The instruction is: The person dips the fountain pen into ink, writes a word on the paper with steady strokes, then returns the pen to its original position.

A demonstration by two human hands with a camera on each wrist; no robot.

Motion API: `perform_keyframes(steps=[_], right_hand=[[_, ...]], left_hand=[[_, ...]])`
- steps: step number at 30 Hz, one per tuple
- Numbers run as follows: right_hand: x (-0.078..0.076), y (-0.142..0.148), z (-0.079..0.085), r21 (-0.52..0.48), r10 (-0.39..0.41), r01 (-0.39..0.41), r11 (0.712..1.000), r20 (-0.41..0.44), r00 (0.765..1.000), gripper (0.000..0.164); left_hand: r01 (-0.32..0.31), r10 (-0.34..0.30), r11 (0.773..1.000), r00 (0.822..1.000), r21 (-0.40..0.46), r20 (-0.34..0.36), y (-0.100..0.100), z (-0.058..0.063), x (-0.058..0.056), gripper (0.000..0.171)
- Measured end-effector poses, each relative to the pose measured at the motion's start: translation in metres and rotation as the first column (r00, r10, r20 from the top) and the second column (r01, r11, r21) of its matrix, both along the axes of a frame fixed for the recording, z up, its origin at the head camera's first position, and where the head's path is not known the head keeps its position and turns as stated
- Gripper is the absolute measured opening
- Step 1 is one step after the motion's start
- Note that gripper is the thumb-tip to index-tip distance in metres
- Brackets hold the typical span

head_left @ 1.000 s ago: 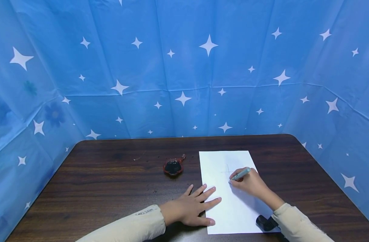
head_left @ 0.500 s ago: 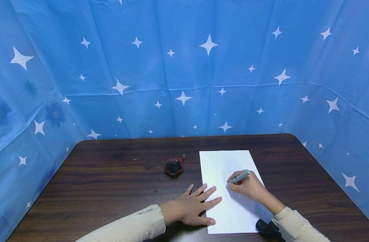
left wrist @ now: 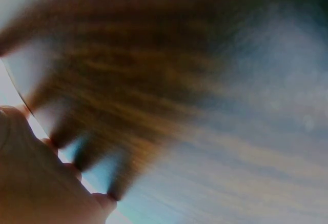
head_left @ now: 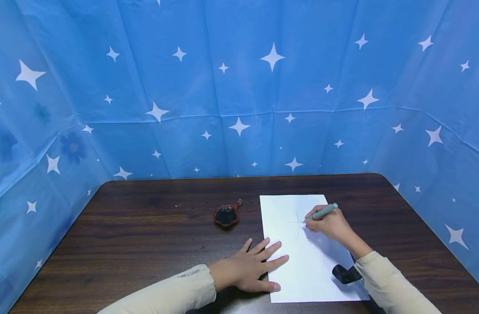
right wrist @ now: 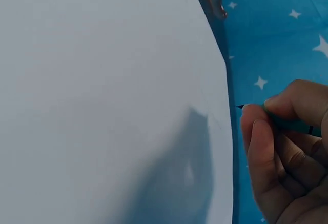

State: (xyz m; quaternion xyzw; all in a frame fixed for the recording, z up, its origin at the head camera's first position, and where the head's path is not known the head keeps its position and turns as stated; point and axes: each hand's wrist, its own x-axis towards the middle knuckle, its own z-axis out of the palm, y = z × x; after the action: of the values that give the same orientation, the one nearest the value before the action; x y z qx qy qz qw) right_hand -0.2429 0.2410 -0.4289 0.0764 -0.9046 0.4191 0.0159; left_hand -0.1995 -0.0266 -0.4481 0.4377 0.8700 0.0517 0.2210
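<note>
My right hand [head_left: 330,223] pinches a light teal pen [head_left: 323,211] between thumb and fingers over the white sheet of paper [head_left: 298,274]. Its tip sits by the right end of a thin drawn line; whether it touches the paper I cannot tell. A horizontal stroke and a long, slightly curved vertical stroke cross on the upper part of the sheet. In the right wrist view, the dark pen tip [right wrist: 240,106] pokes out past the fingertips. My left hand [head_left: 253,270] lies with fingers spread across the paper's left edge. In the left wrist view it is dim and blurred.
On the dark wood-grain table [head_left: 145,235], left of the paper, is a small red-rimmed dish [head_left: 225,216] with black inside and a short handle. A black device [head_left: 346,274] sticks out by my right wrist above the paper. Blue star-patterned cloth [head_left: 239,96] surrounds the table.
The right hand and pen went down and left along the vertical stroke, then moved up and right. The stroke now shows below the horizontal line. My left hand stays put.
</note>
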Motion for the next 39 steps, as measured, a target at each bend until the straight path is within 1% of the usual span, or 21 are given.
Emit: perform_keyframes(steps=[3,7,12,19,23,28,34,39], right_hand=[[-0.003,0.000,-0.002,0.024,-0.026,0.026,0.999,0.022,0.999,0.006],[-0.007,0.000,-0.007,0.042,-0.046,0.045,0.998,0.032,0.998,0.005],[-0.008,-0.002,-0.010,0.046,-0.048,0.048,0.998,0.007,0.999,0.004],[-0.007,-0.003,-0.013,0.083,-0.040,0.042,0.996,-0.023,0.999,0.004],[-0.007,-0.004,-0.013,0.083,-0.039,0.041,0.996,-0.034,0.999,0.005],[-0.005,-0.005,-0.011,0.090,-0.045,0.047,0.995,-0.024,0.999,0.005],[-0.001,-0.004,-0.008,0.112,-0.052,0.054,0.992,-0.015,0.999,0.005],[0.003,-0.003,-0.007,0.117,-0.054,0.054,0.992,-0.011,0.999,0.004]], left_hand=[[0.004,-0.004,1.000,1.000,0.002,-0.007,0.000,-0.001,-0.001,0.068],[0.007,-0.007,1.000,1.000,0.003,-0.013,-0.001,-0.002,-0.001,0.067],[0.008,-0.008,1.000,1.000,0.004,-0.017,-0.001,-0.003,-0.001,0.067],[0.004,-0.004,1.000,1.000,-0.002,-0.015,0.000,-0.002,0.000,0.067],[-0.001,0.001,1.000,1.000,-0.011,-0.010,0.000,-0.001,0.000,0.067],[-0.002,0.002,1.000,1.000,-0.020,-0.013,0.001,0.000,0.000,0.067],[0.001,-0.001,1.000,1.000,-0.021,-0.017,0.001,0.001,0.000,0.067],[0.003,-0.003,1.000,1.000,-0.023,-0.006,0.001,0.002,0.001,0.067]])
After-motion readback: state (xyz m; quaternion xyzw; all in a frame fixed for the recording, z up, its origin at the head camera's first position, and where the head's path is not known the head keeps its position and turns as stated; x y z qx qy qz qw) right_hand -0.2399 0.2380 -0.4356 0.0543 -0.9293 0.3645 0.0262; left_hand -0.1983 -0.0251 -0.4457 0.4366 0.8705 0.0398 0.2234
